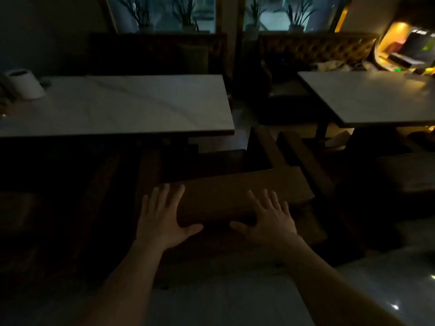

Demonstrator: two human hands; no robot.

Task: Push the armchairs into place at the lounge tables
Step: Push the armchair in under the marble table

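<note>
A brown armchair (pixel 235 191) stands in front of me in a dim room, its padded backrest top nearest to me and its wooden arm reaching toward the gap between two tables. My left hand (pixel 162 217) lies flat on the left end of the backrest, fingers spread. On the right part of the backrest, my right hand (pixel 270 220) rests the same way, fingers apart. Neither hand curls around anything. The white marble lounge table (pixel 131 107) is just beyond the chair, to the left.
A second white table (pixel 367 100) stands at the right, another dark armchair (pixel 404 175) below it. A white cylinder (pixel 24 83) sits on the left table's far corner. Tufted benches (pixel 315 48) and potted plants line the windows. A dark seat (pixel 16 212) is at left.
</note>
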